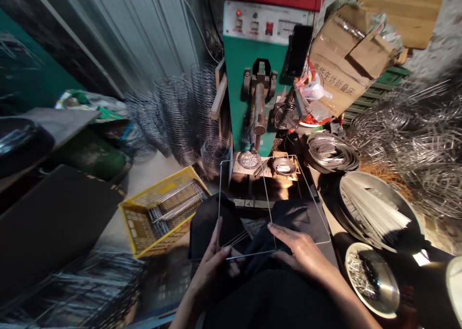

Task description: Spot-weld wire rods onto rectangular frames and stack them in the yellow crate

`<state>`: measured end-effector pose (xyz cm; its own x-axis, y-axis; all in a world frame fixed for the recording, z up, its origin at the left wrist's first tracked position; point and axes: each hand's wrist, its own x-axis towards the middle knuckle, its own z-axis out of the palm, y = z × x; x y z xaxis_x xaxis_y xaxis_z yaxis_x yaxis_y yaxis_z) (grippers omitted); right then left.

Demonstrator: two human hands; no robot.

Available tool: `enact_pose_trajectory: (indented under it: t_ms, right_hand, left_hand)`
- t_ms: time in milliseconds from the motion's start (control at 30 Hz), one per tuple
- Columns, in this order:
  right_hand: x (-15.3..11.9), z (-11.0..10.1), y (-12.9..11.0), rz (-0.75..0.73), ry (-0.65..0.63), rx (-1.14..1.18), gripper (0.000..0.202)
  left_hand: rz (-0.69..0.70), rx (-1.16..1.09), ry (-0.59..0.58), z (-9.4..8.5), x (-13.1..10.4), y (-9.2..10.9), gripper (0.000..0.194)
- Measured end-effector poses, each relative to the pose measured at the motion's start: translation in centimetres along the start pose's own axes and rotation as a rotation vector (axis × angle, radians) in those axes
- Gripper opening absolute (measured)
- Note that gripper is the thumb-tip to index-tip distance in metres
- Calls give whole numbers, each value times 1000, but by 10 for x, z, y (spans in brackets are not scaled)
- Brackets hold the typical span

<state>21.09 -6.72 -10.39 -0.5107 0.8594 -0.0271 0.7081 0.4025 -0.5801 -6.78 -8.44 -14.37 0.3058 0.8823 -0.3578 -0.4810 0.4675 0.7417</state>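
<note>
A rectangular wire frame (267, 199) with a crossbar down its middle is held over my lap, its far edge close to the machine. My left hand (212, 266) is closed around the frame's near left corner. My right hand (302, 253) pinches the crossbar near its lower end, thumb and fingers around the wire. In front stands a green welding machine (238, 69) with a vertical electrode arm (259, 110). Below the electrode sit a small dish of tiny metal pieces (249, 159) and a second round dish (284, 166).
To the left is a yellow crate (132, 228) holding wire pieces, with coiled wire stacks (176, 117) behind it. On the right are a large pan of flat metal strips (371, 206), a bowl of small metal parts (362, 273) and wire bundles (415, 141). A cardboard box (335, 74) leans behind.
</note>
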Motion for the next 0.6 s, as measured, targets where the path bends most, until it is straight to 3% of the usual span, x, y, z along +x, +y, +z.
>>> enact_pose_trajectory:
  t_ms: [400,600]
  right_hand:
    - [4,-5,-5,8,-51,32,72]
    - [6,-8,-6,8,-54,43,74]
  left_hand:
    - [28,70,-31,4,-9,9,91]
    - [38,47,27,11,-11,10,93]
